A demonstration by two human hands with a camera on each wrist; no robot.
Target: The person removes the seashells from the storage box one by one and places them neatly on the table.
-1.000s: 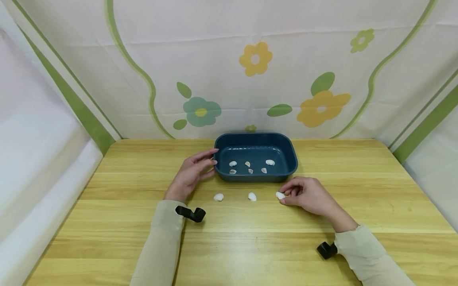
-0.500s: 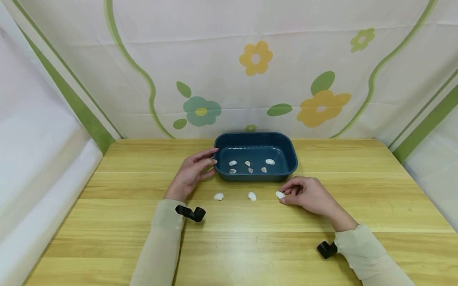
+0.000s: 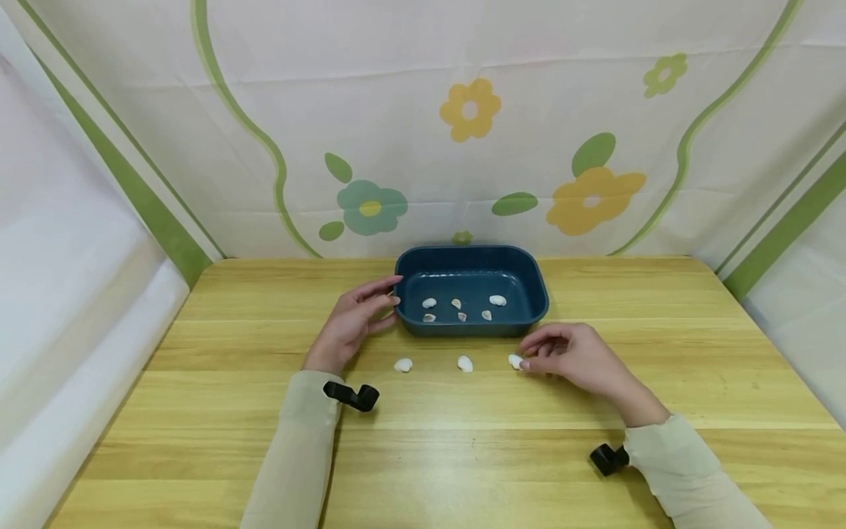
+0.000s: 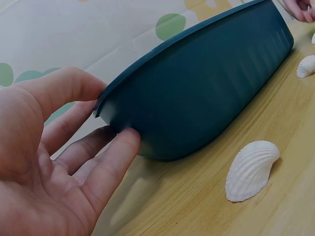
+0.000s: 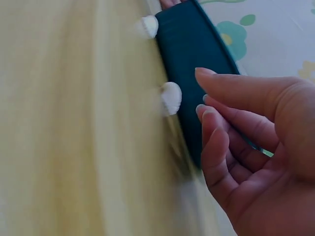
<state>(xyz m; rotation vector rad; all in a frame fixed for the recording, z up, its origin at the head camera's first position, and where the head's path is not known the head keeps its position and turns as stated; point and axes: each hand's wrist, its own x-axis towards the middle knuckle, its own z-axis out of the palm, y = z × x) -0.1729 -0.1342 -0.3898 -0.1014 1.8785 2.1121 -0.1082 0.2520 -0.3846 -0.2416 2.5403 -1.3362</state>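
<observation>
My left hand is at the left end of a dark blue rectangular container, its fingertips touching the rim and outer wall. In the left wrist view the fingers are loosely bent and spread. A row of three white ribbed seashells lies before the container: a left shell, a middle shell and a right shell. My right hand hovers at the right shell, its thumb partly covering it. In the right wrist view, thumb and fingers stand apart with nothing between them.
Inside the container lie several small shells, among them a white one and a brownish one. Beneath everything is a wooden table. A white curtain with printed flowers hangs behind the container.
The right hand has let go of the right shell, its fingers rising slightly off it. That shell stays on the table. The left hand and container have not moved.
</observation>
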